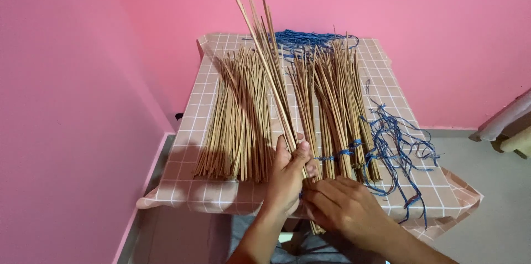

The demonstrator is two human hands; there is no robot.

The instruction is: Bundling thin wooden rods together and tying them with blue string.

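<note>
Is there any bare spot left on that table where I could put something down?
Bare checked cloth shows along the far left edge, beside the loose stick pile, and near the front left corner. The right edge beyond the blue strings is partly open. The middle is crowded: tied bundles and both hands.

No packages, labels, signs or screens appear in this view (the head camera looks down on the bench (221,186) with its checked cover). Nothing printed or boxed stands on the bench, beside it, or on the walls behind it.
</note>
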